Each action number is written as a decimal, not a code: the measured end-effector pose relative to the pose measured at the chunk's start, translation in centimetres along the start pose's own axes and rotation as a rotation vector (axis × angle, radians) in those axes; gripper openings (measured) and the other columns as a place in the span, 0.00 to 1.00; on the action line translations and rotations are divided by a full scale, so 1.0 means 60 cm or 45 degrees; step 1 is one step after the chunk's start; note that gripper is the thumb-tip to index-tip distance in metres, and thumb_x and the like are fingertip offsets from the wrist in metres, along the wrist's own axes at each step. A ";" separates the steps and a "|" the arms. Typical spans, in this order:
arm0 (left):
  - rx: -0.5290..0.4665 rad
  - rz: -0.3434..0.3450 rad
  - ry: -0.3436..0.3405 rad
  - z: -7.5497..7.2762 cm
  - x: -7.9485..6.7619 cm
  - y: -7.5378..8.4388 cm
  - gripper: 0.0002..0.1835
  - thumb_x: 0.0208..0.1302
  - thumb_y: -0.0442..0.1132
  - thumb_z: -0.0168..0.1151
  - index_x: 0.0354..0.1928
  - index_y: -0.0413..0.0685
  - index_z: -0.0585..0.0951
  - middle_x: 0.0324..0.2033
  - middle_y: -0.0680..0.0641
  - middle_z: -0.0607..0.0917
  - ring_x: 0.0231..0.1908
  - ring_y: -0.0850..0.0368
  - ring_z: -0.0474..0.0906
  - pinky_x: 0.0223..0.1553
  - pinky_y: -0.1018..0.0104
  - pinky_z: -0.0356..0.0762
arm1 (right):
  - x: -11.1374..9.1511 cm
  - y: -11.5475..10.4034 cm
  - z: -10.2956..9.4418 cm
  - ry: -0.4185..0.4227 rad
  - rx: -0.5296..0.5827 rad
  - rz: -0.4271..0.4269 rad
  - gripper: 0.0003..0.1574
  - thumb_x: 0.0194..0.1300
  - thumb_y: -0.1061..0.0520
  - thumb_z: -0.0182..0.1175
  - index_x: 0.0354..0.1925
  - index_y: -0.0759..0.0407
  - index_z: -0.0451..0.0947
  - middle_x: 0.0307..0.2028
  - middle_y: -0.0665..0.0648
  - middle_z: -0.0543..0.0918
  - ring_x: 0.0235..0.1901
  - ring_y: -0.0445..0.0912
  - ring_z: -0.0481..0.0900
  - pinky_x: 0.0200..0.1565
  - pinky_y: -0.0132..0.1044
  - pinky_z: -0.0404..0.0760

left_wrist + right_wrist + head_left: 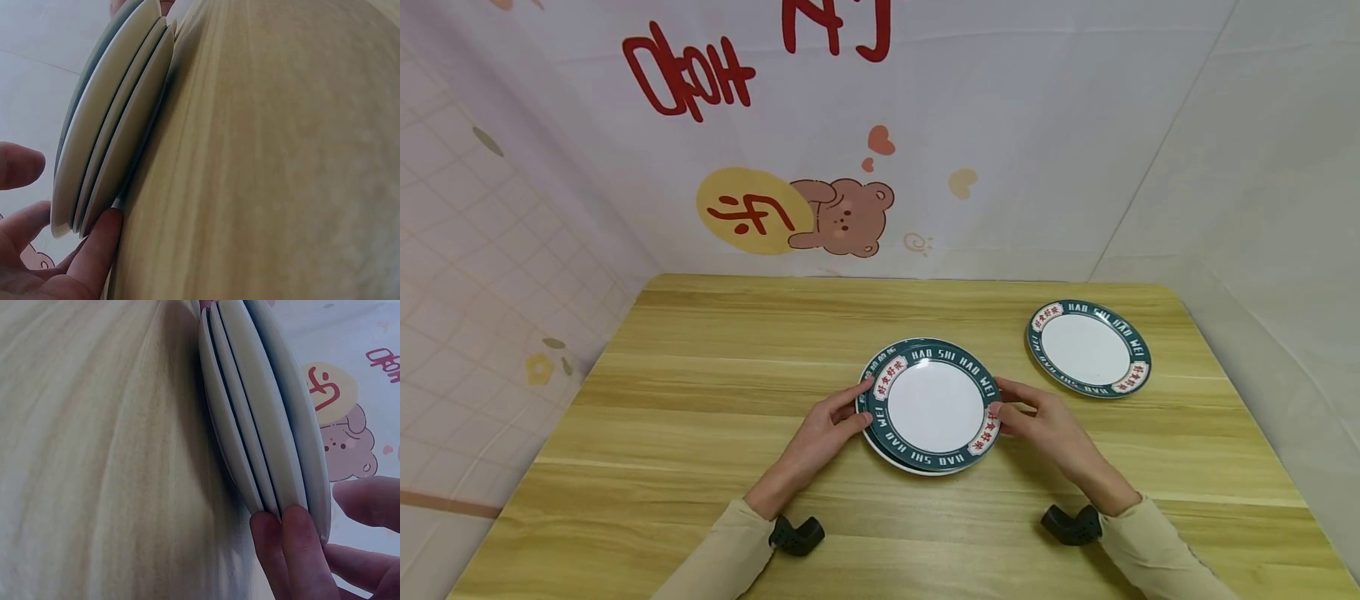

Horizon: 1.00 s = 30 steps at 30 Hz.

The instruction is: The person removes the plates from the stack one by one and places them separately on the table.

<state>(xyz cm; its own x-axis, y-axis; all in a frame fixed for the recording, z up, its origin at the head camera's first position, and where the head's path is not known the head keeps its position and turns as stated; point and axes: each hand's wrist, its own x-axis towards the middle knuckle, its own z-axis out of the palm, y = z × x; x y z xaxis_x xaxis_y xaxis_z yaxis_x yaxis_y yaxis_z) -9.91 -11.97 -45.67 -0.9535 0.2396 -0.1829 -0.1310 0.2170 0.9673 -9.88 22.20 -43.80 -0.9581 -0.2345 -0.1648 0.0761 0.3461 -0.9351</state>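
A stack of plates [935, 407] with green patterned rims and white centres lies on the table, its top plate slightly offset from the one beneath. My left hand [826, 427] holds the stack at its left edge. In the left wrist view its fingers [94, 256] are against the layered rims [94, 169], one fingertip low near the table. On the opposite side, my right hand [1045, 425] holds the edge, thumb at the top plate's rim. Two right fingertips [300, 528] press against the stacked edges [256, 412] in the right wrist view.
Another plate [1086, 348] of the same pattern lies alone at the back right of the wooden table [715, 367]. Behind the table hangs a white printed cloth [1015, 125] with a bear and red characters. Black wrist mounts [797, 536] sit on both forearms.
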 end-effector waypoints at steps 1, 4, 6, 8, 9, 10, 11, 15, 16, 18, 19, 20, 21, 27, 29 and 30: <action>0.000 0.002 0.000 0.000 0.000 0.000 0.29 0.72 0.37 0.64 0.74 0.56 0.74 0.68 0.42 0.75 0.58 0.51 0.79 0.58 0.63 0.76 | 0.000 0.000 0.000 0.000 -0.009 -0.003 0.38 0.76 0.51 0.62 0.74 0.69 0.65 0.67 0.71 0.74 0.57 0.59 0.82 0.50 0.37 0.85; 0.003 0.005 0.001 0.000 0.000 0.000 0.28 0.72 0.37 0.64 0.73 0.56 0.75 0.69 0.42 0.74 0.60 0.50 0.78 0.61 0.59 0.75 | 0.000 0.000 0.000 0.001 -0.023 -0.013 0.38 0.76 0.51 0.62 0.74 0.68 0.66 0.67 0.71 0.74 0.57 0.59 0.81 0.50 0.37 0.85; 0.005 0.005 0.003 0.000 0.000 0.000 0.28 0.72 0.37 0.64 0.73 0.56 0.75 0.69 0.42 0.74 0.60 0.50 0.78 0.61 0.58 0.75 | 0.000 0.000 0.000 0.000 -0.027 -0.013 0.38 0.76 0.51 0.62 0.74 0.68 0.66 0.67 0.71 0.74 0.57 0.59 0.81 0.50 0.37 0.85; 0.010 0.008 0.004 0.000 0.001 -0.001 0.28 0.72 0.37 0.64 0.73 0.56 0.75 0.68 0.42 0.75 0.59 0.50 0.78 0.60 0.59 0.75 | 0.000 -0.001 -0.002 -0.006 -0.026 -0.018 0.38 0.76 0.52 0.62 0.74 0.69 0.66 0.68 0.71 0.73 0.58 0.60 0.81 0.50 0.37 0.85; 0.011 0.009 0.004 0.000 0.001 -0.001 0.29 0.72 0.37 0.64 0.73 0.56 0.75 0.67 0.42 0.76 0.58 0.50 0.79 0.60 0.59 0.75 | 0.000 -0.001 -0.002 -0.009 -0.025 -0.020 0.37 0.76 0.52 0.62 0.74 0.69 0.66 0.68 0.72 0.73 0.58 0.60 0.81 0.50 0.37 0.85; 0.013 0.011 0.003 0.000 0.001 -0.002 0.29 0.72 0.37 0.64 0.73 0.56 0.75 0.66 0.42 0.76 0.57 0.51 0.79 0.59 0.59 0.75 | 0.000 -0.001 -0.003 -0.010 -0.019 -0.020 0.37 0.76 0.52 0.62 0.74 0.69 0.66 0.68 0.72 0.73 0.58 0.59 0.81 0.50 0.37 0.85; 0.014 0.013 0.000 0.000 0.001 -0.002 0.29 0.71 0.37 0.65 0.73 0.56 0.75 0.65 0.42 0.77 0.57 0.51 0.79 0.58 0.60 0.75 | 0.000 -0.002 -0.004 -0.012 -0.013 -0.020 0.37 0.76 0.53 0.62 0.74 0.69 0.65 0.67 0.72 0.73 0.57 0.59 0.81 0.50 0.37 0.85; 0.015 0.020 -0.012 -0.001 0.003 -0.004 0.29 0.71 0.37 0.65 0.73 0.56 0.75 0.65 0.42 0.77 0.56 0.51 0.80 0.56 0.62 0.76 | 0.001 -0.003 -0.007 -0.010 -0.024 -0.002 0.36 0.75 0.54 0.62 0.74 0.69 0.66 0.60 0.71 0.77 0.53 0.57 0.82 0.48 0.38 0.86; 0.013 0.022 -0.016 -0.001 0.003 -0.004 0.29 0.71 0.38 0.65 0.73 0.56 0.75 0.65 0.42 0.77 0.56 0.51 0.80 0.55 0.63 0.76 | 0.001 -0.004 -0.008 -0.008 -0.029 0.005 0.36 0.75 0.55 0.63 0.74 0.68 0.67 0.58 0.70 0.78 0.52 0.56 0.82 0.48 0.38 0.86; 0.011 0.023 -0.022 -0.002 0.004 -0.005 0.29 0.71 0.38 0.65 0.73 0.55 0.75 0.65 0.42 0.77 0.56 0.51 0.80 0.55 0.64 0.76 | 0.003 -0.003 -0.009 -0.004 -0.046 0.020 0.36 0.75 0.55 0.63 0.73 0.68 0.68 0.54 0.68 0.78 0.49 0.54 0.82 0.46 0.38 0.87; 0.011 0.021 -0.024 -0.002 0.004 -0.005 0.29 0.71 0.38 0.66 0.73 0.55 0.75 0.65 0.42 0.77 0.56 0.51 0.80 0.55 0.64 0.77 | 0.004 -0.003 -0.009 -0.002 -0.050 0.024 0.36 0.74 0.55 0.63 0.73 0.67 0.68 0.52 0.67 0.78 0.48 0.54 0.82 0.46 0.37 0.87; 0.011 0.020 -0.025 -0.002 0.005 -0.005 0.29 0.71 0.38 0.66 0.73 0.55 0.75 0.65 0.42 0.78 0.56 0.51 0.80 0.54 0.64 0.77 | 0.005 -0.003 -0.010 0.001 -0.053 0.027 0.35 0.74 0.55 0.64 0.73 0.67 0.68 0.51 0.66 0.78 0.47 0.53 0.82 0.45 0.37 0.87; 0.011 0.021 -0.027 -0.002 0.004 -0.005 0.29 0.71 0.39 0.66 0.73 0.55 0.75 0.64 0.42 0.78 0.56 0.51 0.80 0.54 0.64 0.77 | 0.005 -0.003 -0.010 0.005 -0.051 0.029 0.35 0.74 0.56 0.64 0.73 0.68 0.69 0.51 0.66 0.78 0.46 0.53 0.82 0.45 0.37 0.87; 0.013 0.004 -0.024 -0.002 0.005 -0.004 0.29 0.71 0.39 0.66 0.73 0.57 0.75 0.66 0.43 0.77 0.56 0.51 0.80 0.55 0.62 0.78 | 0.007 -0.004 -0.010 0.031 -0.071 0.012 0.35 0.72 0.57 0.66 0.71 0.69 0.71 0.48 0.66 0.78 0.44 0.53 0.82 0.44 0.37 0.87; 0.015 -0.004 -0.022 -0.003 0.006 -0.005 0.29 0.71 0.40 0.67 0.73 0.57 0.75 0.65 0.43 0.77 0.56 0.51 0.80 0.55 0.62 0.78 | 0.008 -0.005 -0.010 0.037 -0.092 0.004 0.34 0.72 0.57 0.66 0.70 0.69 0.71 0.47 0.66 0.79 0.44 0.53 0.83 0.43 0.37 0.87; 0.016 -0.006 -0.022 -0.003 0.006 -0.005 0.30 0.71 0.40 0.67 0.73 0.57 0.75 0.65 0.43 0.77 0.56 0.52 0.81 0.54 0.62 0.78 | 0.008 -0.006 -0.011 0.043 -0.110 -0.001 0.34 0.71 0.57 0.67 0.70 0.69 0.72 0.47 0.65 0.80 0.43 0.53 0.83 0.43 0.37 0.87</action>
<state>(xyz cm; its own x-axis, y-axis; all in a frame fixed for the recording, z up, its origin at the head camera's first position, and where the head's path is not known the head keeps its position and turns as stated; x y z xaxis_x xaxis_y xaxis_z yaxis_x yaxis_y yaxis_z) -10.27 -12.11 -45.99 -0.9481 0.2549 -0.1903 -0.1317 0.2299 0.9643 -10.54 22.54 -43.35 -0.9670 -0.2044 -0.1519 0.0526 0.4232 -0.9045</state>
